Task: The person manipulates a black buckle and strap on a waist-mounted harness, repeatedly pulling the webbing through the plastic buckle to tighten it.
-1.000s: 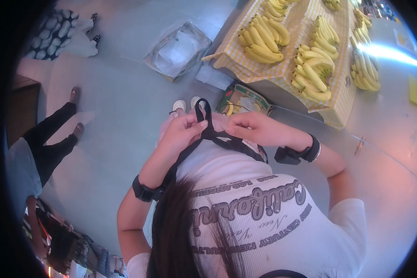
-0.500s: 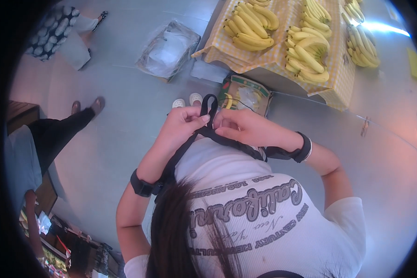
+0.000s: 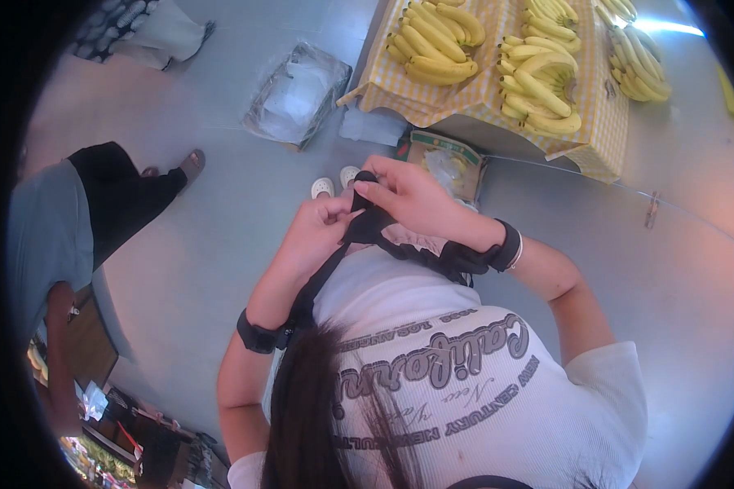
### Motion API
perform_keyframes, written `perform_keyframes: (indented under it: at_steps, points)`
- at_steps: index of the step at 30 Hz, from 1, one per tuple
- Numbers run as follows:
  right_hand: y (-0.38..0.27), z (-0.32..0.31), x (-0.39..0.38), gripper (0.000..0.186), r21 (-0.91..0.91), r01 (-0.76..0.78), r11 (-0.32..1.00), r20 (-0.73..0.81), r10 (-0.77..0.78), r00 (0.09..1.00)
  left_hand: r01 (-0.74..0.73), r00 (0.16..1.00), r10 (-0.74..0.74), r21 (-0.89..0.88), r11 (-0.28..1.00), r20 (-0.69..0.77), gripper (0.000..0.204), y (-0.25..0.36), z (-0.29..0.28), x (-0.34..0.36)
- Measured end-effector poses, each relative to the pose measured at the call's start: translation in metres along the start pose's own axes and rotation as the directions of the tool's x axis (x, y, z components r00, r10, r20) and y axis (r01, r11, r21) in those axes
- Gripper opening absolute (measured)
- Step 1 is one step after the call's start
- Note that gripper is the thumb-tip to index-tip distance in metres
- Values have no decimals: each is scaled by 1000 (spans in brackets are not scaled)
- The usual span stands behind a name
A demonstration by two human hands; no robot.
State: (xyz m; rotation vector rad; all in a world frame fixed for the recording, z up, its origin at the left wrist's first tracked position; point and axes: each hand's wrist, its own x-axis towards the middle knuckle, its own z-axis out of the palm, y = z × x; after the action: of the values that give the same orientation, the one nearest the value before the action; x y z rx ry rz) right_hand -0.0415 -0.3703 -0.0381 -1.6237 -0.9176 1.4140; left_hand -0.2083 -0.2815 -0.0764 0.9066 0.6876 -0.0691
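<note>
A black strap (image 3: 369,226) runs across my front at waist height, over a white shirt (image 3: 400,281). My left hand (image 3: 322,226) is closed, its fingers pinching the strap from the left. From the right, my right hand (image 3: 412,194) presses its thumb and fingers onto the folded upper end of the same strap. Both hands nearly touch each other there. Part of the strap is hidden behind the fingers. A dark band with a small box (image 3: 257,332) sits on my left wrist, and a black band (image 3: 510,246) on my right.
Banana bunches (image 3: 538,85) lie on a checked yellow cloth (image 3: 603,138) over a stand ahead. Below it is an open carton (image 3: 447,163). A plastic-lined box (image 3: 298,94) rests on the floor further left. Another person in dark trousers (image 3: 126,204) stands at left.
The upright strap loop between my hands is now folded down and mostly covered. My right hand has moved left and up over it. The person at left has shifted further into view.
</note>
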Motion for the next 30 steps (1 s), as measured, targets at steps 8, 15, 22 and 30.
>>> perform_keyframes:
  at_steps: [8,15,22,30]
  points:
    - [-5,-5,0,14,188,8,982,-6,-7,1000,-78,985,104,-192,978,134,40,0,-7,-32]
    - [0,-12,1,13,180,-3,984,-14,6,1000,-291,956,285,88,953,67,34,10,8,-47]
    - [16,-21,9,23,105,50,993,-53,-44,998,-126,961,162,165,978,-225,19,13,11,-28]
    - [19,-32,-16,15,253,-179,951,224,123,967,-57,974,75,87,995,-212,20,16,9,-14]
